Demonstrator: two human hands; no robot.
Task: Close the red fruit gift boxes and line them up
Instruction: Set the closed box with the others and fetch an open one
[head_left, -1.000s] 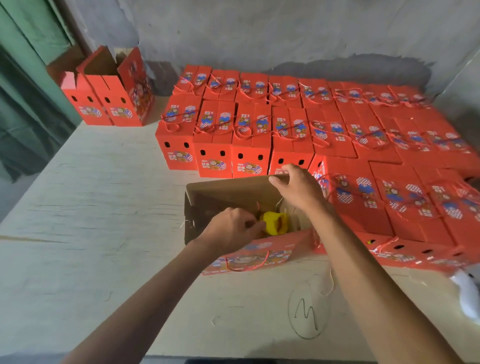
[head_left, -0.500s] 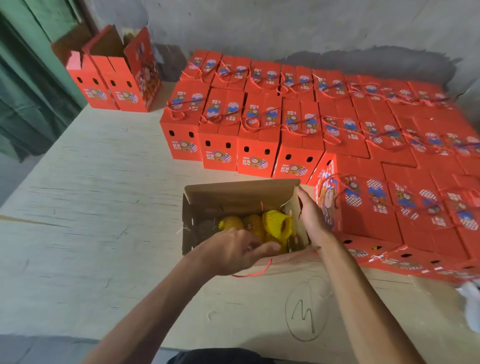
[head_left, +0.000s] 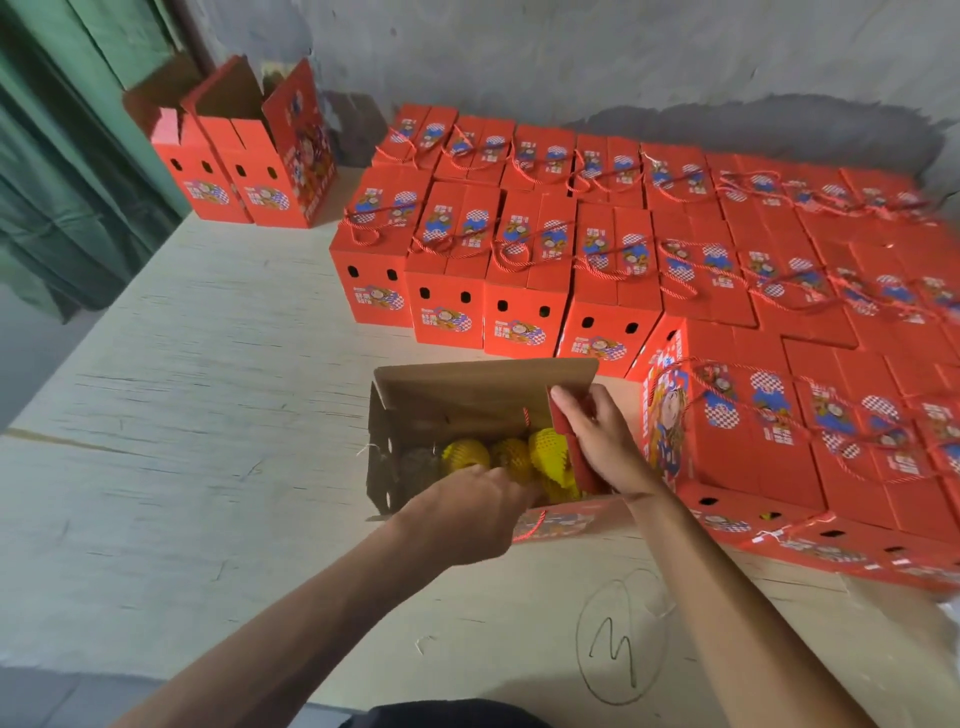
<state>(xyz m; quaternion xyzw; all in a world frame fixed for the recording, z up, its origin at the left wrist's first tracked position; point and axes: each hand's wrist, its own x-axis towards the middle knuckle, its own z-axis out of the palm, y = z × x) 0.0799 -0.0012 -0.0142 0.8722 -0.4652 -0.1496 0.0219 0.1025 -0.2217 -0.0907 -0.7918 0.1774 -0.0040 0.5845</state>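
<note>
1. Cardboard-brown inside, the open box (head_left: 467, 400) on the counter (head_left: 182, 415) holds yellow netted fruit (head_left: 550, 457).
2. Right hand (head_left: 602, 441) grips its red right flap (head_left: 569, 441).
3. Left hand (head_left: 467, 512) reaches in at the near edge, fingers hidden; its grip cannot be told.

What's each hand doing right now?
Left hand: reaching into the open box, grasp hidden, cannot tell.
Right hand: gripping the box's red side flap.

Soft, even daylight; no glare

Closed boxes (head_left: 883, 291) smear at the right edge; wide-angle bend; faint shadow on wall (head_left: 753, 124).
</note>
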